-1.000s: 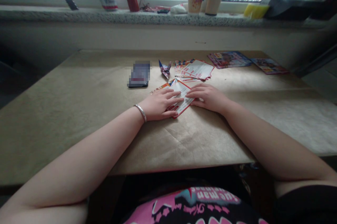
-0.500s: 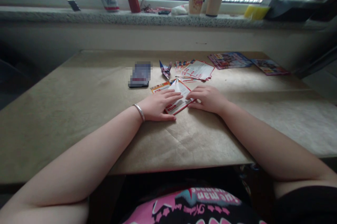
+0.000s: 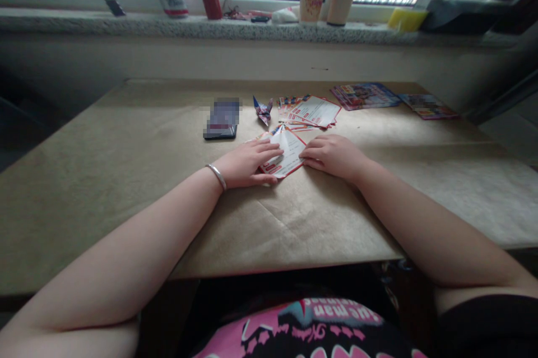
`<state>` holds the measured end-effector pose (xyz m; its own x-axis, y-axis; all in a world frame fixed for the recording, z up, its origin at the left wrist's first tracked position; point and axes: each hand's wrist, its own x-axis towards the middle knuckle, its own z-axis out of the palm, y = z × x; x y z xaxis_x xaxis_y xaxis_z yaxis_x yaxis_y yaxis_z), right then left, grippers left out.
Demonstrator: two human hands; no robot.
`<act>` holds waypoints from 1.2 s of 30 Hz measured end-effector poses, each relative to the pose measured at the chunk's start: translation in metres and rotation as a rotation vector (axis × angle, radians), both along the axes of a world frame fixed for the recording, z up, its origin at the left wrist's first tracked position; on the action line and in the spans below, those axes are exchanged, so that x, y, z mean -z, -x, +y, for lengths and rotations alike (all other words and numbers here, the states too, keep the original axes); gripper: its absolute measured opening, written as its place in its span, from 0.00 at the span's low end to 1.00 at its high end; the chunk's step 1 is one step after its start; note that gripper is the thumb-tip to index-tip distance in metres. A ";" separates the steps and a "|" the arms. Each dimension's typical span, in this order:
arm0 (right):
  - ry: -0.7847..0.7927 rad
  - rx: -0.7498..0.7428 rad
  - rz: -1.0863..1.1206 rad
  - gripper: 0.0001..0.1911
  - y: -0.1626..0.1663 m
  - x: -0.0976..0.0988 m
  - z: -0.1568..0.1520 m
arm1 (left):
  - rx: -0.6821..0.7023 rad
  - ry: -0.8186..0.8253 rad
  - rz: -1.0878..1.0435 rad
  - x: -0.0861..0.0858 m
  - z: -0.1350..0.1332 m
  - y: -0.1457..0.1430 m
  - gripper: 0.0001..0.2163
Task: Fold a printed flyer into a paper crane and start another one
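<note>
Here we are at the middle of the frame, with the white, red-edged sheet of printed paper [image 3: 292, 150] lying cornerwise on the beige, cloth-like tabletop [image 3: 126, 223], faint creases running to its top corner. Our bare left hand [image 3: 251, 163], a silver metal bangle [image 3: 217, 176] at its wrist, lies flat across the sheet's left side, fingers long and slightly spread. And over at the right corner, our bare right hand [image 3: 332, 155] has its fingers curled close together against the edge; whether they pinch the paper or merely rest there, we can't tell.

For good work here, we'd judge, the left palm should bear down evenly so nothing skids, while the right fingertips square the edge before any crease gets firm pressure. Thin, glossy-looking stock like this probably remembers every stray fold, so light touch first! We'd also mind the fanned stack of white-and-orange printed sheets [image 3: 318, 111] just above, and the small blue-and-purple folded paper bird [image 3: 263, 112] up near centre.
</note>
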<state>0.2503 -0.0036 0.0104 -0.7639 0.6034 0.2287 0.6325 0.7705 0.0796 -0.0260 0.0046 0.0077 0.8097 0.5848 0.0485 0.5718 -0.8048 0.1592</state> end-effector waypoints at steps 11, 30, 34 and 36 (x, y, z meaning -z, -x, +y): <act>-0.108 0.076 -0.059 0.13 0.004 -0.002 -0.005 | 0.023 -0.030 -0.030 -0.001 0.005 0.005 0.34; 0.165 0.418 0.364 0.10 0.004 0.010 0.005 | -0.549 -0.022 -0.296 0.004 0.007 -0.001 0.15; 0.152 0.453 0.389 0.10 0.009 0.018 0.012 | -0.668 0.047 -0.362 0.007 0.011 -0.006 0.20; 0.174 0.478 0.388 0.10 0.009 0.021 0.015 | -0.651 0.008 -0.330 0.009 0.013 -0.007 0.20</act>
